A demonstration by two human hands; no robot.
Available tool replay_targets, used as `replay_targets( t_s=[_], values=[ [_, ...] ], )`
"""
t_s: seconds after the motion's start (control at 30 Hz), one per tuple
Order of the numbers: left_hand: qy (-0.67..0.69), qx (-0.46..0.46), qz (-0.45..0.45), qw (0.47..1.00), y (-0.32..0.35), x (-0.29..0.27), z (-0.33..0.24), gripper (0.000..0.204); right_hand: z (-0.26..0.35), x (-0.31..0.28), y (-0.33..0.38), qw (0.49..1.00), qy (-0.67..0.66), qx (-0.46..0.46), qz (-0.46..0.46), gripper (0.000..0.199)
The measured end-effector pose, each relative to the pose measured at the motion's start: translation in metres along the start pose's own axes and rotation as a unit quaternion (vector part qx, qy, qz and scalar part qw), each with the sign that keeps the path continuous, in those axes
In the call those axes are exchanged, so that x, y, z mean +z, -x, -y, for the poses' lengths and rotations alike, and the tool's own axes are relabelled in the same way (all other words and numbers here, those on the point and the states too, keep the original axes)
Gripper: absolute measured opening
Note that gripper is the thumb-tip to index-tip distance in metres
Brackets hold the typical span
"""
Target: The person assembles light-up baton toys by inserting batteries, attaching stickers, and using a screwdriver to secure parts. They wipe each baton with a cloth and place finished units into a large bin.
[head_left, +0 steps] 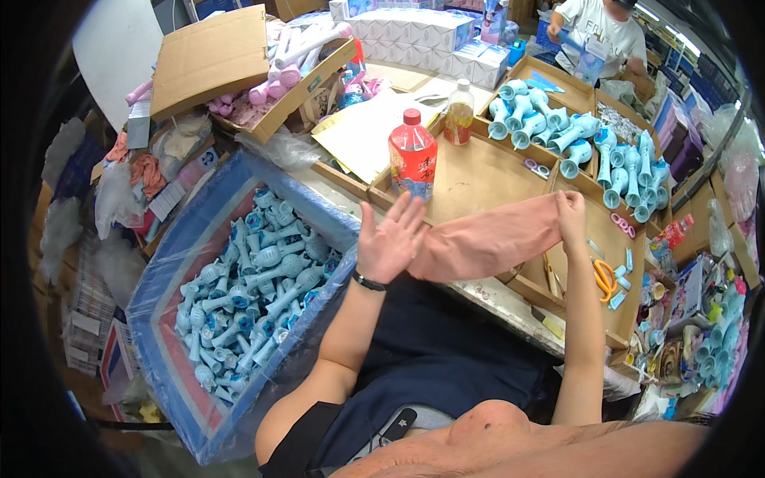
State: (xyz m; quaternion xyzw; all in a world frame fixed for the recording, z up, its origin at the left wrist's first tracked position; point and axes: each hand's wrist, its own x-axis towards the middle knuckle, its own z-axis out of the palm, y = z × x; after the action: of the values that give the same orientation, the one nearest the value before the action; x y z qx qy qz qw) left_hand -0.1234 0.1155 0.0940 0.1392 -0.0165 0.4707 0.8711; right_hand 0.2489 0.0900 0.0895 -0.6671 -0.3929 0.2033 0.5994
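Observation:
A long pink cloth point(488, 239), perhaps an oversleeve, stretches across the front of the workbench. My right hand point(570, 217) is closed on its upper right end. Its other end hangs beside my left hand point(390, 241), which is raised with the palm showing and the fingers stretched out. A dark band circles my left wrist. Just beyond the left hand stands a red bottle point(413, 155) with a red cap. Whether the left hand touches the cloth's edge, I cannot tell.
A blue-edged bin point(170, 263) of light blue plastic handles lies at my left. Cardboard trays point(486, 171) on the bench hold more blue parts point(550, 119), orange-handled scissors point(606, 279) and pink-handled scissors point(621, 225). A clear bottle point(460, 115) stands behind. Another person point(602, 40) works at the far right.

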Motion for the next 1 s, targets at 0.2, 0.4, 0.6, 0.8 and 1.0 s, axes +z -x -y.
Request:
replay_targets(
  t_s=[0.2,0.4,0.6,0.8,1.0],
  values=[
    [0.087,-0.085,0.036,0.992,0.033,0.011,0.049,0.091,-0.048,-0.009,0.013,0.998,0.021,0.058,-0.004,0.027],
    [0.056,-0.101,0.057,0.992,0.043,0.02,0.064,0.089,-0.043,-0.006,0.019,0.999,0.024,0.029,0.0,0.024],
    [0.066,-0.123,0.011,0.99,0.047,0.028,0.074,0.084,-0.046,-0.005,0.023,0.998,-0.037,0.041,0.038,0.021],
    [0.082,-0.144,0.039,0.985,0.054,0.033,0.074,0.08,-0.05,-0.004,0.023,0.998,0.018,0.003,0.066,0.037],
    [0.126,-0.149,0.044,0.98,0.062,0.034,0.074,0.077,-0.038,-0.004,0.022,0.989,0.122,0.061,0.056,0.023]
  ],
)
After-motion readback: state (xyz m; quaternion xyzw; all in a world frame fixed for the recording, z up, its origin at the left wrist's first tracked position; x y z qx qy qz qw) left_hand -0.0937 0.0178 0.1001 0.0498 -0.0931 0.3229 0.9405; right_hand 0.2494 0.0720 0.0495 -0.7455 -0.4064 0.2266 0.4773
